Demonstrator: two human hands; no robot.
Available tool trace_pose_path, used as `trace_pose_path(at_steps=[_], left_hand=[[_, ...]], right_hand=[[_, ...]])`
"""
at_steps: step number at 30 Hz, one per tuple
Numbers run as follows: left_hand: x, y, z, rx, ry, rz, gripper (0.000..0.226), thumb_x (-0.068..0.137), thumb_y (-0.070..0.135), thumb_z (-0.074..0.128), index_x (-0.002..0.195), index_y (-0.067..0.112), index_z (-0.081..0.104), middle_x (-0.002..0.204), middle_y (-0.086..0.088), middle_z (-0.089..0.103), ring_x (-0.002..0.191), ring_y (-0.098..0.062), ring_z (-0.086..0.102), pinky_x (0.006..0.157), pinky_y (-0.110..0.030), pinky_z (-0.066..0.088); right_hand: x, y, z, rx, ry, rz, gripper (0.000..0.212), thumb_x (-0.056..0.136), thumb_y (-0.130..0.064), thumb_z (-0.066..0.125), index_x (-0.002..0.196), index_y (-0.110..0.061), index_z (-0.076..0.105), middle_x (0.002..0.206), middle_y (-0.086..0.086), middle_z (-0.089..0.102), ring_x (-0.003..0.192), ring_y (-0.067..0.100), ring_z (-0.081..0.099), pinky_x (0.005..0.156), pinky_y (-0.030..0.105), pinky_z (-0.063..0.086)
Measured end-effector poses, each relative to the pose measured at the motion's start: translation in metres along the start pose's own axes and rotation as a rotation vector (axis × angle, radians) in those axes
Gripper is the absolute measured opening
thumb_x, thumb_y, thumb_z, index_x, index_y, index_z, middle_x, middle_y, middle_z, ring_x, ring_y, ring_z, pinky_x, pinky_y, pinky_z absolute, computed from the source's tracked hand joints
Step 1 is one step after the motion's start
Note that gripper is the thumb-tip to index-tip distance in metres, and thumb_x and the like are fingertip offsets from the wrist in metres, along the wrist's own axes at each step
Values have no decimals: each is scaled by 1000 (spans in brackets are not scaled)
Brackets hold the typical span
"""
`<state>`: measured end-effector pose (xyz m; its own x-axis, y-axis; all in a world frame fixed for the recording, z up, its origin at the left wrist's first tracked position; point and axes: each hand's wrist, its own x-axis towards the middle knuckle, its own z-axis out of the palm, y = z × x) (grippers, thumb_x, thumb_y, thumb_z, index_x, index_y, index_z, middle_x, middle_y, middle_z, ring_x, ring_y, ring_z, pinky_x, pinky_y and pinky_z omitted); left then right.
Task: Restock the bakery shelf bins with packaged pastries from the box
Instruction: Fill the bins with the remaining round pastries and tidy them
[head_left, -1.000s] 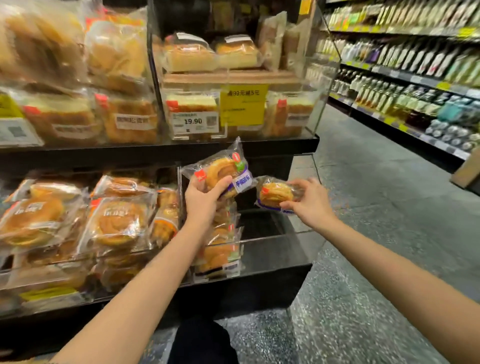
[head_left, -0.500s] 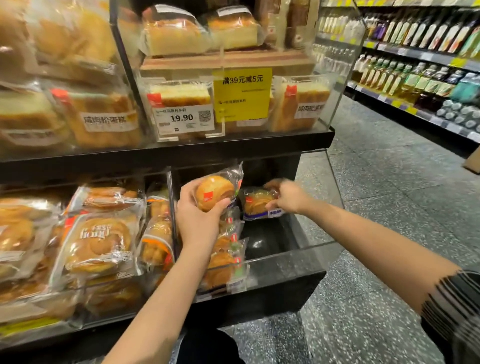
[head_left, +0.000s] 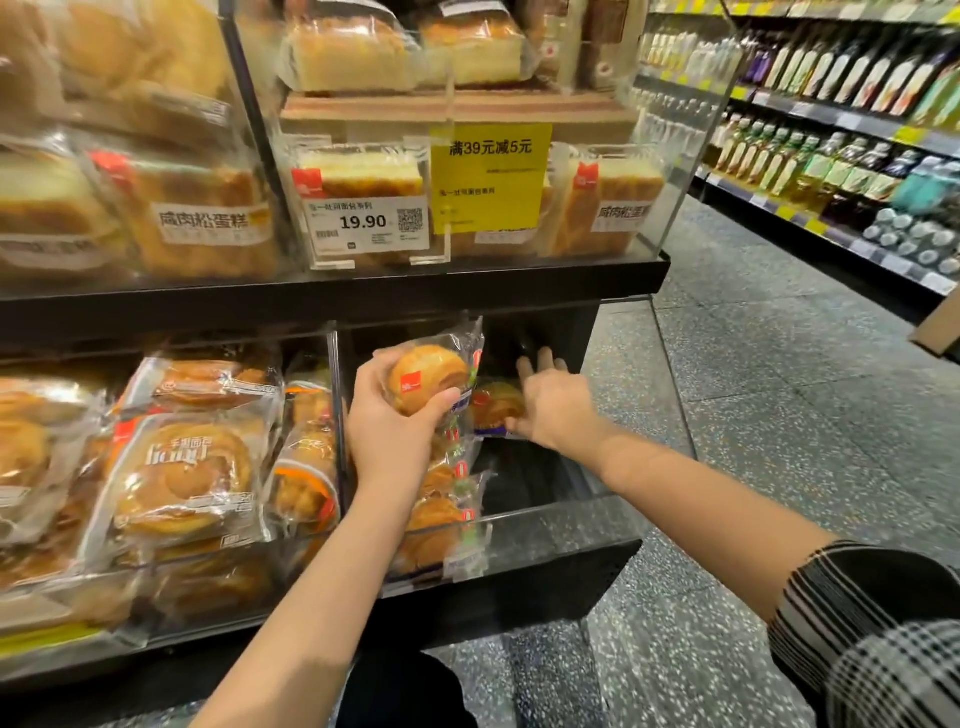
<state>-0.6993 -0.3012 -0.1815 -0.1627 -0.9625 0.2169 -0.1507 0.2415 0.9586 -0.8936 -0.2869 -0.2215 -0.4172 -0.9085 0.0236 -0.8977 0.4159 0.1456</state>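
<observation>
Pastries: two wrapped round pastries are in the hands, both at the mouth of the lower right bin (head_left: 545, 519) of the bakery shelf.
Head view, left hand: the left hand (head_left: 387, 415) grasps a wrapped bun (head_left: 428, 376) from below and the side, fingers and thumb curled round it, holding it up in front of the bin's opening.
Head view, right hand: the right hand (head_left: 553, 405) reaches deeper into the bin, fingers extended toward the dark back wall, thumb and palm against a second wrapped pastry (head_left: 496, 408); whether it pinches the packet or only pushes it, I cannot tell.
Head view, bin: a short column of the same packets (head_left: 441, 514) leans against the left divider, behind the clear front panel; the right part of the bin shows bare dark floor.
Head view, neighbours: the bin to the left holds larger swirl breads (head_left: 182, 473); the shelf above carries sliced cakes, a price tag (head_left: 366, 223) and a yellow promotion sign (head_left: 491, 176).
Box: not in sight.
Step in hand: judged as seating the right-hand packet at the back of the bin.
Doing it well: slide it fully back and stand it label outward beside the column, then bring the left bun in front of it, pressing lightly so the wrap does not crush or topple its neighbours.
</observation>
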Motion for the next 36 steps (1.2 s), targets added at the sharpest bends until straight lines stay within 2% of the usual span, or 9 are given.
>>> trace_pose_path(at_steps=[6,8,11,14,18,22,24,27,36], left_hand=[[-1,0,-2,41,-66,-58,52,70,26,83,111,28,50,94,23,49,83,7,49,65,-7,35],[-2,1,-3,43,-99,-68,50,69,28,83,105,30,50,91,23,51,82,8,49,65,-8,36],[-4,4,-2,60,-183,-38,48,65,32,85,99,34,51,90,23,55,84,8,51,67,-8,38],[-9,8,-1,111,-325,34,50,62,34,86,97,39,50,90,26,53,86,10,50,69,-8,39],[-13,10,-2,116,-460,35,50,66,40,82,107,36,53,98,25,55,93,4,53,71,-9,41],[-12,1,2,122,-486,-40,45,90,52,50,130,30,50,124,15,53,115,-4,48,90,-21,44],[-6,-10,5,453,-498,-105,54,98,52,30,145,26,34,149,2,38,140,-21,29,116,-44,23],[-1,-24,8,935,-720,-189,60,101,46,26,153,20,12,160,-11,1,147,-27,-7,117,-44,-6],[0,-27,9,978,-777,-188,60,98,52,32,151,25,20,161,-8,5,148,-25,-2,114,-45,-16]], right_hand=[[-11,1,-20,146,115,71,92,70,-59,71,138,-9,36,136,15,42,124,30,43,96,40,43],[-24,11,-28,318,246,-34,79,74,-46,73,137,-12,40,131,12,46,121,29,47,96,39,46],[-51,20,-48,570,250,-264,93,71,-40,77,147,-23,27,145,7,30,129,24,40,99,39,44],[-66,20,-70,439,206,-434,93,70,-50,76,148,-29,29,146,2,36,131,20,40,105,41,38],[-70,21,-87,353,65,-419,68,71,-44,78,131,-24,54,117,-3,64,106,16,59,90,31,44],[-73,28,-86,249,66,-305,57,72,-38,78,123,-27,55,114,-3,61,107,19,57,85,29,39],[-68,31,-78,183,57,-208,57,74,-39,77,124,-27,53,118,-2,59,110,21,56,87,32,40],[-54,31,-55,120,-7,-146,58,74,-40,77,125,-25,52,118,2,59,109,23,56,86,34,45],[-16,8,-20,-45,-149,-270,55,75,-47,75,121,-22,59,114,1,66,111,23,59,96,38,39]])
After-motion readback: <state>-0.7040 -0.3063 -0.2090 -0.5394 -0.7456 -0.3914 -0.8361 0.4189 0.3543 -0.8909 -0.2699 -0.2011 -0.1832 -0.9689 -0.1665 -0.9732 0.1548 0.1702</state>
